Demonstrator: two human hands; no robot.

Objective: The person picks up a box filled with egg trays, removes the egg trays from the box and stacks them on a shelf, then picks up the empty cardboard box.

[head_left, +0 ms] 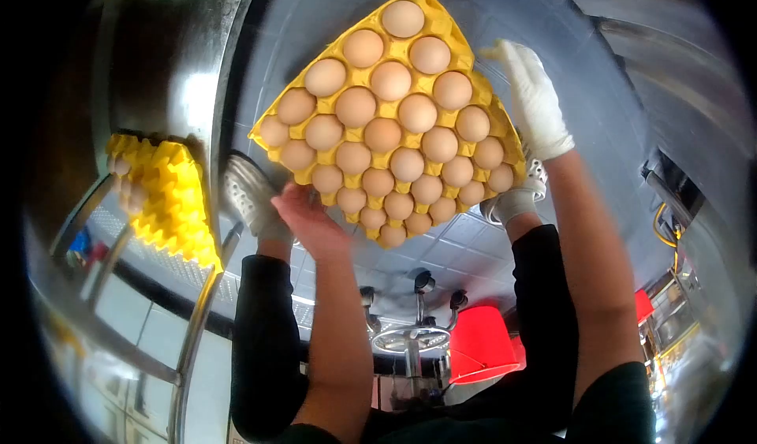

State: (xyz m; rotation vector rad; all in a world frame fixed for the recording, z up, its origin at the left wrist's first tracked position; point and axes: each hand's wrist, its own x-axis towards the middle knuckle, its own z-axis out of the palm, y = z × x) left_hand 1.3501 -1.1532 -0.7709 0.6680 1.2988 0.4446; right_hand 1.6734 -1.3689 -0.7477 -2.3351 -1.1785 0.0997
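Note:
A yellow egg tray (410, 43) full of brown eggs (383, 135) is held tilted above the grey tiled floor, in the middle of the view. My bare left hand (303, 211) grips its lower left edge, with the fingertips partly hidden under the tray. My right hand (532, 93), in a white glove, is at the tray's right side with its fingers against the edge; part of the grip is hidden behind the tray.
At the left, another yellow tray (175, 195) with a few eggs rests by a metal rail (193, 326). A metal surface (177, 57) stands at upper left. Below are a wheeled stool (412, 337) and a red plastic object (481, 345). My shoes (248, 192) are beneath the tray.

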